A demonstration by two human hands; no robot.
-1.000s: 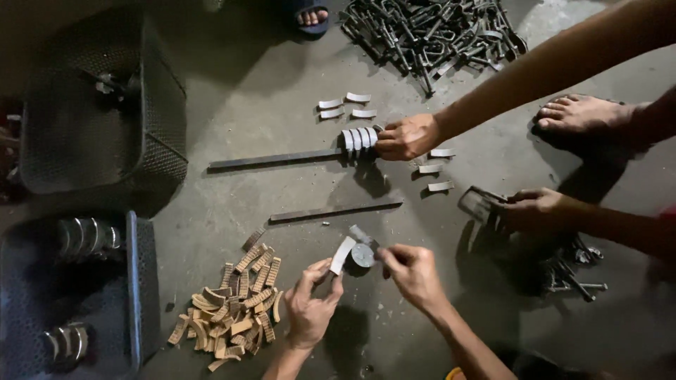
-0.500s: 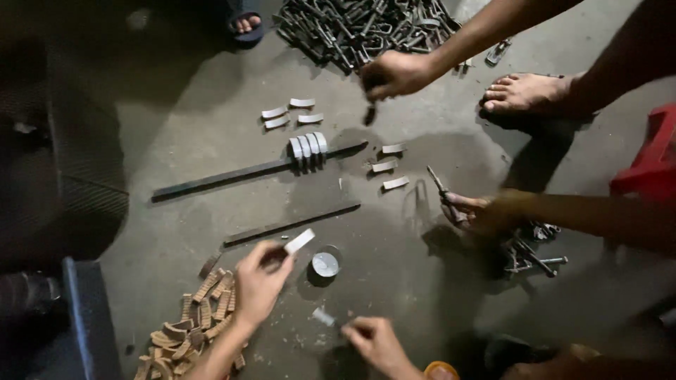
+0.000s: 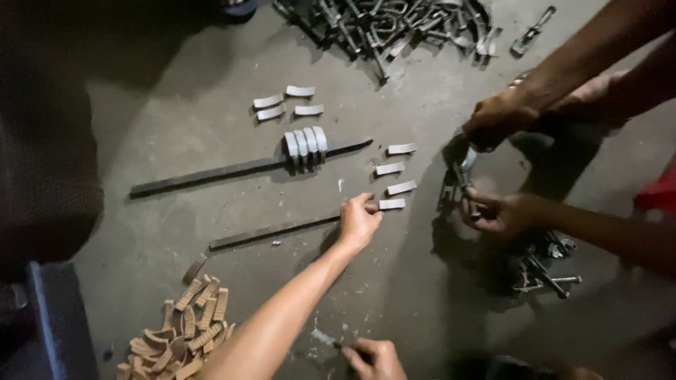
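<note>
On the floor, left hand (image 3: 359,224) stretches out, fingers pinching a pale curved strip (image 3: 391,204)

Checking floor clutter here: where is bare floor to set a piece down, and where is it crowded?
Bare floor lies between the lower bar and brown strip pile, and left of the upper bar. Crowded: around the left hand, the curved grey pieces and the scrap heap.
</note>
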